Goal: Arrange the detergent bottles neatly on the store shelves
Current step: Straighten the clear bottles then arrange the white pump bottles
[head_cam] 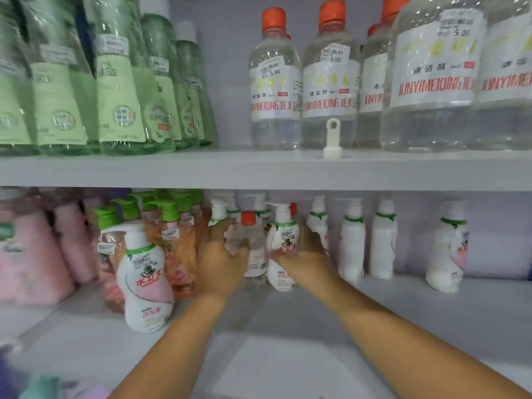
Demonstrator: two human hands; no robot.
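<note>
Two bare forearms reach onto a pale lower shelf (431,312). Overhead, clear plastic bottles (331,82) with orange caps read "JUNYIMEIQING JIE" and "5.00". Curvy white pump bottles (145,280) with green collars stand below. Left hand (218,260) curls around a clear orange-capped bottle (253,249); right hand (308,251) grips a white pump bottle (283,249) just beside it.
</note>
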